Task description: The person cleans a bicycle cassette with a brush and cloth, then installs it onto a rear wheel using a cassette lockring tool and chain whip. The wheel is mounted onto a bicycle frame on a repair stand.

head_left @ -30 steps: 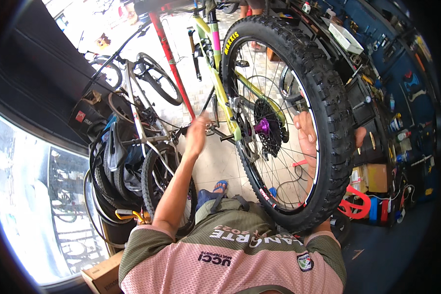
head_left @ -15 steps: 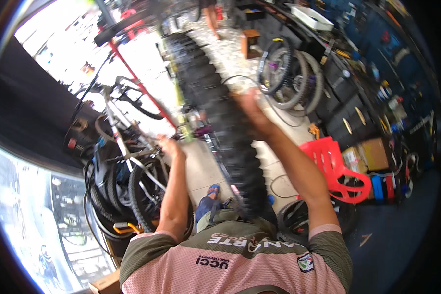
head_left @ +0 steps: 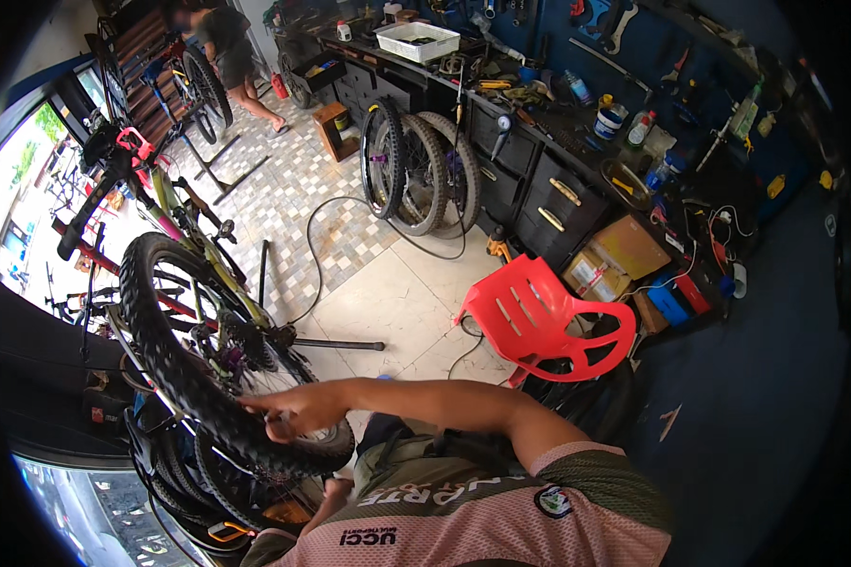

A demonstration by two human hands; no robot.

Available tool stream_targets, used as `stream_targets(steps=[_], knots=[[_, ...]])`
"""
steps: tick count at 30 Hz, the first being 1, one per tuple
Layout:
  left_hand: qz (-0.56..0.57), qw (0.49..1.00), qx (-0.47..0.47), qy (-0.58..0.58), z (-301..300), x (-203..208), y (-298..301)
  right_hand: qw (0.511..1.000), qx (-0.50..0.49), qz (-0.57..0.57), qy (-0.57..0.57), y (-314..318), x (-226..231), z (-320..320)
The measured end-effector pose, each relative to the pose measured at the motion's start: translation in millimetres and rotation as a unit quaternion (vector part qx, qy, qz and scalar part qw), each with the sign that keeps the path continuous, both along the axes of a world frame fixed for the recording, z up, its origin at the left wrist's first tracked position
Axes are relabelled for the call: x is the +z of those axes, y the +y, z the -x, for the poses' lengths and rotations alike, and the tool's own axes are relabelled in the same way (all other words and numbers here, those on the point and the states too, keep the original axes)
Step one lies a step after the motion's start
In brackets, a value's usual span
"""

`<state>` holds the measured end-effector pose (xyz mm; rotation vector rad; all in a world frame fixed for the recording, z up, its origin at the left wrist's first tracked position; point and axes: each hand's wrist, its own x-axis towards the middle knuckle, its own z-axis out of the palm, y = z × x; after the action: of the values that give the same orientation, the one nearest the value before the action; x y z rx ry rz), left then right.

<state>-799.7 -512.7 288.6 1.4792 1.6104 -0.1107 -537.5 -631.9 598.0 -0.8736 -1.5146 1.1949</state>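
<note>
A bicycle's rear wheel with a knobby black tyre (head_left: 165,354) stands at the left, its cassette (head_left: 251,345) at the hub. My right hand (head_left: 298,413) reaches across to the tyre's lower right side. Its index finger is stretched to the tread and the thumb is apart; it does not wrap round the tyre. Low beside the wheel, my left hand (head_left: 336,489) shows only in part, close to my body, with its fingers hidden. The bicycle's yellow-green frame (head_left: 222,265) runs away from me toward the handlebar end.
A red plastic chair (head_left: 520,312) stands at the right. Several loose wheels (head_left: 421,175) lean on dark drawers under a cluttered workbench (head_left: 539,109). A hose (head_left: 317,255) crosses the floor near a stand leg (head_left: 345,345). Another person (head_left: 227,47) stands beside a bicycle far back.
My view has swung right, so the wheel now sits farther left. My right arm has come across to the left on the tyre; my left hand has dropped low and become mostly hidden.
</note>
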Motion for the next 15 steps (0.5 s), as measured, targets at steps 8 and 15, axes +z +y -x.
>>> stream_targets(steps=[8, 15], knots=[[0.15, 0.976, -0.159, 0.022, -99.2, -30.0, -64.5, 0.983, -0.043, 0.135, -0.115, -32.7, -70.1, -104.2], [0.14, 0.968, -0.202, -0.044, -283.5, -40.0, 3.5, 0.946, -0.145, 0.177, -0.23, 21.4, -108.1, -292.0]])
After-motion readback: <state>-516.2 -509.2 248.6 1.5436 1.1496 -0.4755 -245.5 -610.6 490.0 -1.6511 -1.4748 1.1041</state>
